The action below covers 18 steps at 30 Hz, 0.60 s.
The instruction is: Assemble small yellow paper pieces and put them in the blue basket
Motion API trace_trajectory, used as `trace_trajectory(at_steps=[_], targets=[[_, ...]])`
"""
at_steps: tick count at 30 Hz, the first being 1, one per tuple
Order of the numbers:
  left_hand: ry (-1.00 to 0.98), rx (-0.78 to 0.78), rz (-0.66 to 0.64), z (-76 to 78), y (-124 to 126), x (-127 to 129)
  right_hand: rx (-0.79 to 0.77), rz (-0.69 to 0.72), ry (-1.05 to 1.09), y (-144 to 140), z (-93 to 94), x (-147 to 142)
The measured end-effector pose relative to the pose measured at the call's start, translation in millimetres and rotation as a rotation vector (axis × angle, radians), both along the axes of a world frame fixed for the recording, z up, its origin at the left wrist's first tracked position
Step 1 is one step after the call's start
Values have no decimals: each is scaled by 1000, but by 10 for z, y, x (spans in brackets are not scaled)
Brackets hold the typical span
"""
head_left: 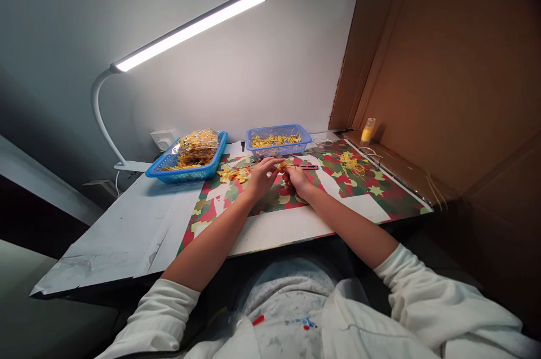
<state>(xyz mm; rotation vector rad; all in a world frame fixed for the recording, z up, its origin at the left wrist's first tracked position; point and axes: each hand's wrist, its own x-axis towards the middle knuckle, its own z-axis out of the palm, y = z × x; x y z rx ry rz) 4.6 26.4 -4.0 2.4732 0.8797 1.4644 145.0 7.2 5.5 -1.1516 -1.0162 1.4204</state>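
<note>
My left hand [262,176] and my right hand [297,180] meet over the middle of the patterned sheet. Between their fingertips is a small yellow piece [282,167], pinched by both hands; it is too small to make out in full. A slim tool with a pinkish-red handle [310,167] shows just beyond my right hand; its other end is hidden by the fingers, and I cannot tell whether it is held or lying there. Left of my left hand lie loose yellow star-like pieces [234,174] with thin stems. Farther right is a small heap of yellow stringy pieces [352,164].
A blue basket [224,147] with golden pieces and a clear bag stands at the back left. A lilac-blue basket [279,150] holds yellow stringy pieces. A lit lamp [190,29] leans over the table. A yellow-filled bottle [367,131] stands by the cardboard wall [456,77].
</note>
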Motion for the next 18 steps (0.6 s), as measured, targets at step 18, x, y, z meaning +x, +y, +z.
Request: trace_trajectory(at_steps=[18], targets=[[80, -48, -1, 56, -76, 31, -123, 168, 223, 78, -41, 82]])
